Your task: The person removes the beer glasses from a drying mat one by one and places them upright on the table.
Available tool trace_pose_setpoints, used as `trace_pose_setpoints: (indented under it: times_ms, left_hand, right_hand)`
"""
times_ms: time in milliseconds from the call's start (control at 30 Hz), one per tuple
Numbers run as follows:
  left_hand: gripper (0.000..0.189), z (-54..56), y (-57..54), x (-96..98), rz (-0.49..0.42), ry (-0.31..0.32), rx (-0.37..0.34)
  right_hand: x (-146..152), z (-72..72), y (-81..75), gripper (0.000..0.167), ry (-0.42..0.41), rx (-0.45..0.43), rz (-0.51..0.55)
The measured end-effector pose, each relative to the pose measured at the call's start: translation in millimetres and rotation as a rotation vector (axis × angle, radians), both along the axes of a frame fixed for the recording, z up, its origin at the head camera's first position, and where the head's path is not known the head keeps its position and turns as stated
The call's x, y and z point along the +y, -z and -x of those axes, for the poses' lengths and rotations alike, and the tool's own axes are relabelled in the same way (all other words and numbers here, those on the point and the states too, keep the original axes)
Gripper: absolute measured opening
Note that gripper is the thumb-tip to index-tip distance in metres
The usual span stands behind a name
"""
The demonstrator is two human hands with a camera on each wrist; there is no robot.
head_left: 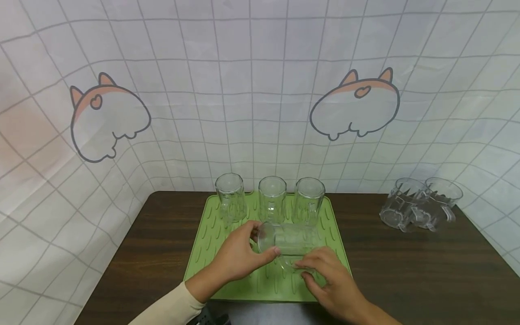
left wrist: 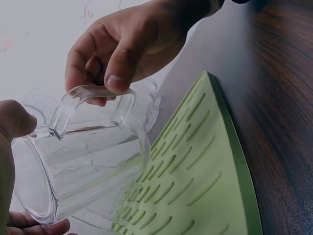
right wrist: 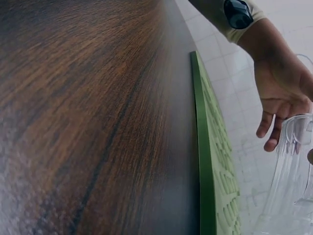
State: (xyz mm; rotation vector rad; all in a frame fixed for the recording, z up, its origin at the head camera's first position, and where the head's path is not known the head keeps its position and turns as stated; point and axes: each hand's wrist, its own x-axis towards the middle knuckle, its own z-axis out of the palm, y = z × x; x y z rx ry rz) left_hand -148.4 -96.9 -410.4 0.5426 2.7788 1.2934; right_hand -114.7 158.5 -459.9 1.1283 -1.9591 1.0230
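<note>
A clear glass mug is held on its side over the green mat. My left hand grips the round end at the left, thumb on the near side and fingers behind. At the handle, which points toward me, my right hand pinches with thumb and fingers. The left wrist view shows this handle between the right thumb and fingertips. In the right wrist view, only part of the mug appears, beside the left hand.
Three glasses stand upright along the mat's back edge: left, middle and right. Two more glass mugs with handles are close together on the dark wooden table, far right. A white gridded sheet hangs behind.
</note>
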Motion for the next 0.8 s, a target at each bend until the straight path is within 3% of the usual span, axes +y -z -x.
trace_pose_setpoints:
  times_ms: [167,433,567,800]
  left_hand:
    - [0.071,0.0,2.0,-2.3,-0.006,0.008,0.019]
    - [0.066,-1.3,2.0,-6.6,-0.073,0.028,0.039]
    - [0.059,-1.1,3.4,-8.9,-0.102,0.041,0.028]
    - [0.054,-0.3,7.0,-12.2,-0.124,0.058,0.0]
  right_hand:
    - [2.7,-0.2,-1.6,0.034,0.094,-0.012,-0.006]
    - [7.3,-7.7,-3.6,0.054,0.267,-0.195,0.055]
    - [6.9,-10.8,-4.0,0.058,0.34,-0.226,0.086]
    - [4.2,-17.3,-8.6,0.056,0.499,-0.376,0.073]
